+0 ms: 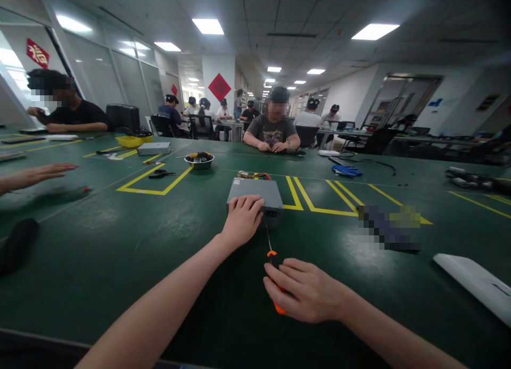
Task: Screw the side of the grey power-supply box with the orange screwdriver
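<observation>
A grey computer power supply unit (pixel 267 193) sits on the green table, its socket face turned toward me and its coloured wires at the far side. My left hand (pixel 243 217) grips the unit at its front edge, with curved fingers over the top. An orange and black screwdriver (pixel 272 260) is in my right hand (pixel 301 289), whose fingers wrap around its handle. The thin shaft points away from me toward the lower front of the unit. I cannot tell whether its tip touches a screw.
A metal bowl (pixel 200 161) of tools stands beyond the unit, near a yellow tray (pixel 133 140) and another grey box (pixel 154 148). Blue gloves (pixel 346 170) lie farther right. A white object (pixel 473 284) is at right. Another person's hand (pixel 40 174) reaches in from the left.
</observation>
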A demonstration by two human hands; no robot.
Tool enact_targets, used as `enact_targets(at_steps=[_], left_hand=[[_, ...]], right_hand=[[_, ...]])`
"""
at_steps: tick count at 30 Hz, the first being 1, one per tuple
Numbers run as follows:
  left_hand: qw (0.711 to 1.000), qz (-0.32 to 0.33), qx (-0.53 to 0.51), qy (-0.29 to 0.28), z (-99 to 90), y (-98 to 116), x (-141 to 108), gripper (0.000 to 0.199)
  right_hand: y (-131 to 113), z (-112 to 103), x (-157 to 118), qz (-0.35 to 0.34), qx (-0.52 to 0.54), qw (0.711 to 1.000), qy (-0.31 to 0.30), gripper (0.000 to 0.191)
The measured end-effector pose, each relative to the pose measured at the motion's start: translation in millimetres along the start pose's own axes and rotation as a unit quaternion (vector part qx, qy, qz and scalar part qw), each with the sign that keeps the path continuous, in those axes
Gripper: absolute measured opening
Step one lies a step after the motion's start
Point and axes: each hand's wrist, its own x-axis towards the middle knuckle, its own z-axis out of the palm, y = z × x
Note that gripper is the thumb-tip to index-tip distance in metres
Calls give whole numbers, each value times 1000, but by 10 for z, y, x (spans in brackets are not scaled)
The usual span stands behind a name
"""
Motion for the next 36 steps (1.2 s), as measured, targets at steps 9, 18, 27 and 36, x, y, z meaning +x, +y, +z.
enact_targets(at_steps=[9, 18, 27, 36], left_hand=[[1000, -8, -9, 19, 56, -11, -26, 31], [1000, -10, -6, 18, 49, -7, -18, 29], [1000, -11, -5, 7, 21, -6, -12, 29], [1000, -24, 6, 3, 13, 18, 2, 28]], right_hand=[[14, -44, -64, 124, 61, 989, 56, 24], [71, -62, -12, 9, 42, 999, -31, 23], [58, -82, 76, 56, 30, 998, 27, 23], [79, -80, 111, 44, 35, 998, 22, 21]])
